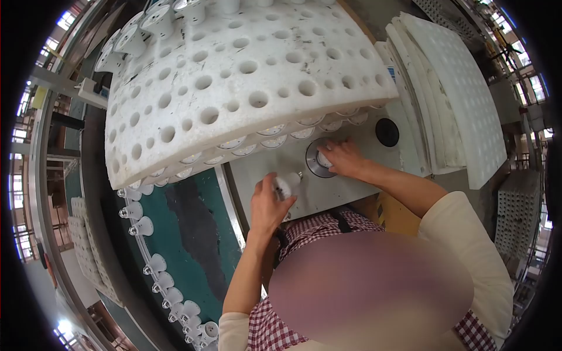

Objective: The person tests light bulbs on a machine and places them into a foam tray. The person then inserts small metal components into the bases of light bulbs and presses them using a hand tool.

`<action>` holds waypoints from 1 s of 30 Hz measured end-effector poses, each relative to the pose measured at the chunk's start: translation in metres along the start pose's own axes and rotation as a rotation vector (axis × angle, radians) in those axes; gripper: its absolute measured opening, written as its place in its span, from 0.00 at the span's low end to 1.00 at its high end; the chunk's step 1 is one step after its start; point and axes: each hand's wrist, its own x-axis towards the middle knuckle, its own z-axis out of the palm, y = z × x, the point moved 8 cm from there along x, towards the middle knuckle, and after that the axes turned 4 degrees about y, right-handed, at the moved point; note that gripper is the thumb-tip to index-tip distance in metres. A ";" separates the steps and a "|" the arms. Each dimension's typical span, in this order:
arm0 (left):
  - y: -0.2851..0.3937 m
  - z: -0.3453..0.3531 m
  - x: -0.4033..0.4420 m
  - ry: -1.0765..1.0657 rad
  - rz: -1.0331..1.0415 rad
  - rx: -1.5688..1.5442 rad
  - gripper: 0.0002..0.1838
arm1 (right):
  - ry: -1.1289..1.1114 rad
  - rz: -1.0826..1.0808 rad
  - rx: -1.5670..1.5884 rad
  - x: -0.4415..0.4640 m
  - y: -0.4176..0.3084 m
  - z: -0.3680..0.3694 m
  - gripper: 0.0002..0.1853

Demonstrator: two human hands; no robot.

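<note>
My left hand is closed around a white lamp bulb, its small metal base pointing right. A second small metallic tip shows just below this hand; what it belongs to is hidden. My right hand has its fingers bent down onto a white round part in the middle of a round fixture with a silver ring and dark rim. The fingers cover most of that part, so its kind is unclear. Both hands are over a pale worktop.
A large white foam board with rows of holes stands over the worktop, more bulbs beneath it. Bulbs line the green conveyor belt at left. A black disc and stacked foam boards are at right.
</note>
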 end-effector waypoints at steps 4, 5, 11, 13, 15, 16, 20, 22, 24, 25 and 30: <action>0.039 0.052 0.031 -0.086 0.217 0.209 0.28 | -0.049 0.040 0.059 -0.007 0.015 -0.013 0.34; 0.045 0.066 0.037 -0.094 0.226 0.211 0.28 | 0.109 0.084 0.228 -0.020 0.024 -0.035 0.33; 0.074 0.156 0.070 -0.212 0.400 0.704 0.12 | 0.513 0.135 0.494 -0.105 0.059 -0.116 0.33; 0.081 0.172 0.072 -0.235 0.504 0.742 0.13 | 0.541 0.170 0.520 -0.130 0.061 -0.130 0.33; 0.092 0.169 0.075 -0.315 0.524 0.766 0.14 | 0.559 0.183 0.557 -0.144 0.064 -0.139 0.34; 0.093 0.173 0.070 -0.414 0.534 0.777 0.14 | 0.578 0.217 0.602 -0.152 0.066 -0.142 0.34; 0.090 0.176 0.071 -0.463 0.510 0.829 0.17 | 0.623 0.234 0.684 -0.160 0.072 -0.167 0.34; 0.093 0.174 0.070 -0.449 0.543 0.907 0.18 | 0.651 0.197 0.670 -0.154 0.075 -0.188 0.34; 0.097 0.163 0.072 -0.440 0.520 0.867 0.18 | 0.663 0.056 0.760 -0.135 0.076 -0.219 0.35; 0.104 0.157 0.072 -0.448 0.508 0.817 0.19 | 0.618 0.069 0.801 -0.122 0.081 -0.233 0.35; 0.201 -0.002 0.058 -0.403 0.444 0.168 0.31 | 0.635 -0.016 0.694 -0.028 0.129 -0.296 0.34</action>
